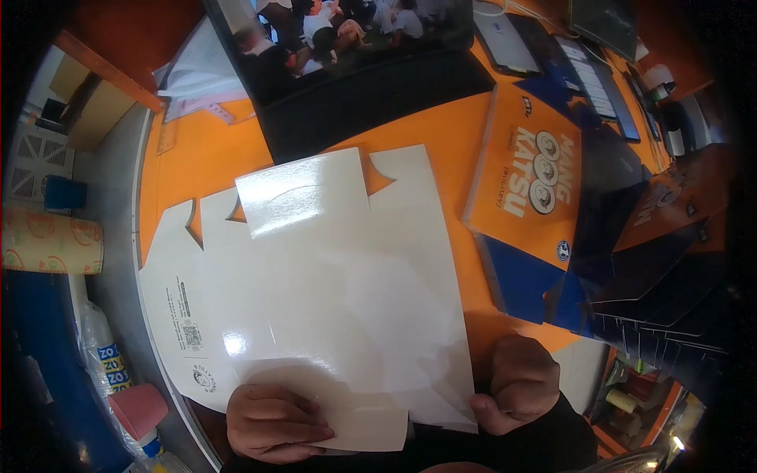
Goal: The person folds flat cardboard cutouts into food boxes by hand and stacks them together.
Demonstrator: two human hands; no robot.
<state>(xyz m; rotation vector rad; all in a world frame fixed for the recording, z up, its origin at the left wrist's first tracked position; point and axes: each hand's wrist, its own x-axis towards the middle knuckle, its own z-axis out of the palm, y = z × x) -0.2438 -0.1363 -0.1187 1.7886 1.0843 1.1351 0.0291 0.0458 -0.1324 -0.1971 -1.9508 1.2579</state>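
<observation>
A large white die-cut card sheet (347, 284) lies flat over the orange table, with small print and a logo on its left part and glare on its upper flap. My left hand (276, 422) is at its lower left edge, fingers curled together on the card's bottom flap. At the lower right corner, my right hand (520, 386) is curled, its thumb against the card's edge. To the right stands a stack of orange and blue printed cartons (544, 169).
A screen (347, 39) on a black base is behind the card. Phones (505, 39) and cables lie at the back right. Folded blue cartons (670, 268) are stacked at the right. At the left are a pink cup (138, 411) and a patterned roll (54, 243).
</observation>
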